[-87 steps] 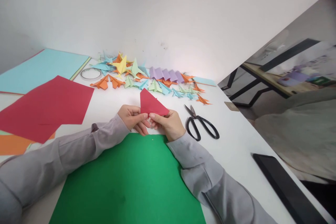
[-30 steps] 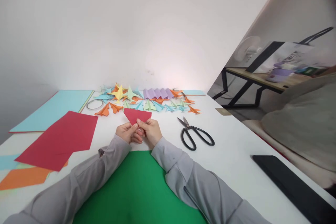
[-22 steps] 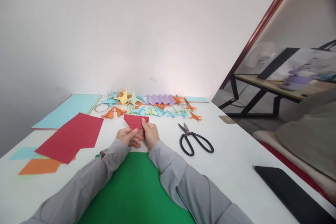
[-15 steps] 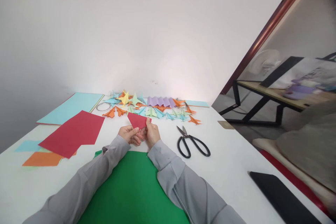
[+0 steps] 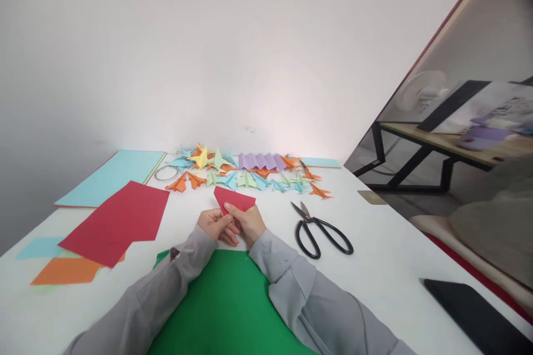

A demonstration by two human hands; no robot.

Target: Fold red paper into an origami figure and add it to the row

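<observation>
At the left of the frame, an orange piece [image 5: 69, 270] lies partly under a red sheet [image 5: 125, 222], which overlaps light-blue sheets [image 5: 112, 177]. Then come a thin ring [image 5: 166, 173] and small folded papers [image 5: 200, 159]. At centre, the left hand [image 5: 217, 227] has its grip drawn in by the folded red paper [image 5: 235, 197]; whether it pinches, I cannot tell. The right hand [image 5: 246, 223] pinches that paper, thumb on top. Grey sleeves [image 5: 137, 305] partly cover a green sheet [image 5: 233, 305]. Rightward are splayed scissors [image 5: 307, 218], a black slab [image 5: 474, 310] and a bag [image 5: 470, 110] with blurred, unreadable lettering.
</observation>
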